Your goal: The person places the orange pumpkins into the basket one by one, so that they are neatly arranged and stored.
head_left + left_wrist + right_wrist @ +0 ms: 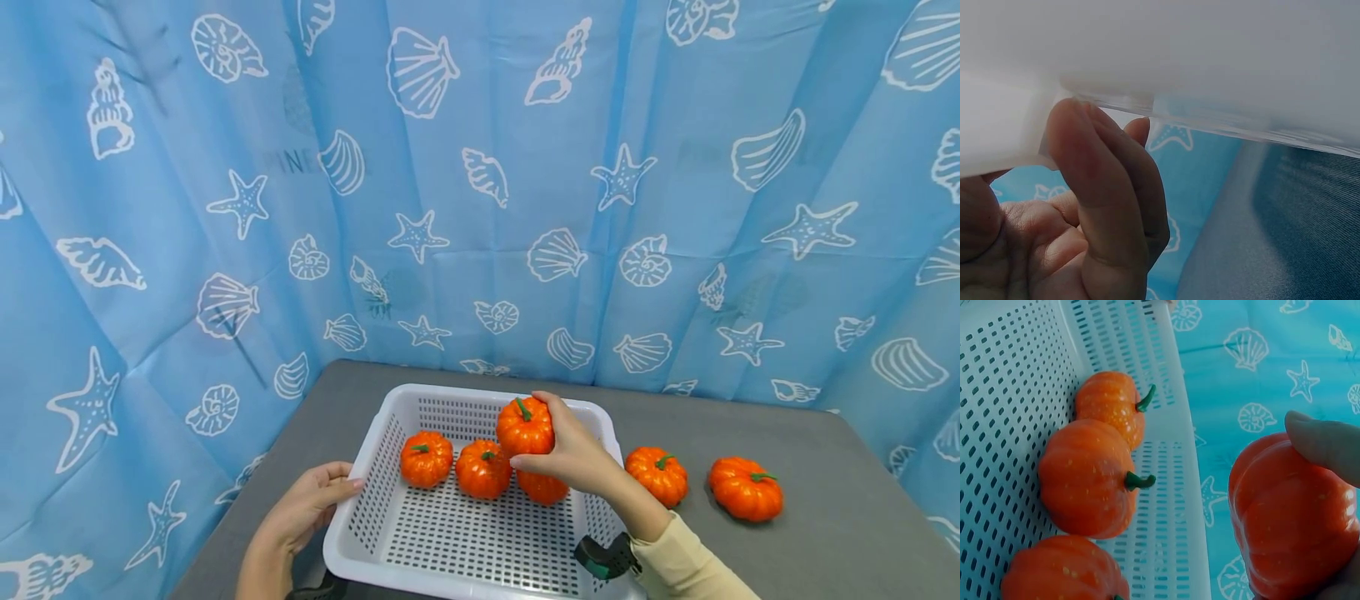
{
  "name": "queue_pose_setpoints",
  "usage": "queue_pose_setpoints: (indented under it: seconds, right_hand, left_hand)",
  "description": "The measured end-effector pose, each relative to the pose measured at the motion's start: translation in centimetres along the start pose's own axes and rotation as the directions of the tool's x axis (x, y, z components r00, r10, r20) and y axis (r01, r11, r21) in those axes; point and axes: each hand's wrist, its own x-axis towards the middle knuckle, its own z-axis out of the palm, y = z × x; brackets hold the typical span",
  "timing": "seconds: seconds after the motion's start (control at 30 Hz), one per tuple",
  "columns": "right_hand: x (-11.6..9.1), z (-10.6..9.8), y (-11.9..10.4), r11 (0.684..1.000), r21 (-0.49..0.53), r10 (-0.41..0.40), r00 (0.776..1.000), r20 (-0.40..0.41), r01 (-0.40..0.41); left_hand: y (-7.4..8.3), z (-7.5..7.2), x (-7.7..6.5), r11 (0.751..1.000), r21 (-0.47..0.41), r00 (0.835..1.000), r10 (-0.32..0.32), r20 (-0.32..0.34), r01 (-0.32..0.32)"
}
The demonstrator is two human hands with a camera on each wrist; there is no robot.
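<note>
My right hand (573,454) grips a small orange pumpkin (523,427) with a green stem, thumb on one side and fingers on the other. It is held above the white perforated basket (465,575). Three more pumpkins sit in the basket: one at the left (426,460), a middle pumpkin (483,470), and a third pumpkin (543,488) partly hidden below the held one. At the basket's left wall, my left hand (311,504) holds the rim, thumb on top. The left wrist view shows its curled fingers (1100,187) under the basket edge.
Two further pumpkins lie on the grey table right of the basket, a nearer-in pumpkin (657,477) and an outer pumpkin (746,489). A blue curtain (480,208) with white shell prints hangs behind the table and along its left side.
</note>
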Motion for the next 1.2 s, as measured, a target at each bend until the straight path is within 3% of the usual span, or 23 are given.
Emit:
queue_pose_setpoints:
  seconds: [0.27, 0.47, 0.77, 1.2]
  right_hand:
    - [0.6, 1.2, -0.6, 1.000, -0.014, -0.027, 0.999, 0.019, 0.027]
    - [0.9, 2.0, -0.7, 0.998, 0.002, -0.070, 0.993, 0.099, 0.070]
    - [1.6, 3.2, -1.0, 0.990, -0.033, -0.124, 0.968, 0.219, 0.134]
    - [2.4, 5.8, -2.5, 0.969, -0.112, -0.165, 0.912, 0.376, 0.221]
  left_hand:
    - [-0.1, -0.1, 0.0, 1.000, -0.011, 1.000, 0.008, 0.011, -0.007]
    - [-0.3, 0.0, 0.1, 1.000, -0.005, 1.000, -0.003, -0.007, 0.003]
    - [-0.1, 0.0, 0.1, 1.000, 0.002, 1.000, -0.004, -0.027, 0.004]
    - [0.0, 0.1, 0.1, 1.000, 0.000, 0.999, -0.006, -0.042, 0.006]
